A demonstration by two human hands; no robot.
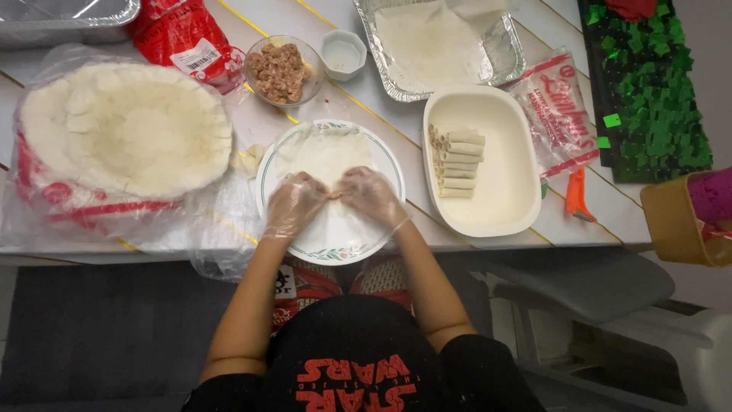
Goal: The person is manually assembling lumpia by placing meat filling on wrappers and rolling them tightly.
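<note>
- Two gloved hands meet over a thin round wrapper (329, 156) lying flat on a plate (394, 169) with a patterned rim, at the near edge of the white surface (488, 246).
- The left hand (293, 204) and the right hand (371, 197) touch at the fingertips, fingers pinched together on a small bit of filling (334, 195) at the wrapper's middle.
- The wrapper spreads away from the fingers toward the far rim of the plate; being round, it shows no clear long axis.
- Beyond the fingers stand a glass bowl of brown filling (279, 72) and a small white cup (342, 54).
- Farther off on the left-hand side lies a red bag (169, 34) with a white rectangular label.
- Left of the fingers, a stack of round wrappers (126, 128) sits on clear plastic printed with red bands.
- Right of the fingers, a white oblong dish (503, 164) holds a row of finished rolls (457, 161), their long axes running left to right.
- Past the dish lies a clear packet (558, 111) with red printing, beside an orange tool (576, 194).
- A foil tray (512, 47) sits beyond the dish.
</note>
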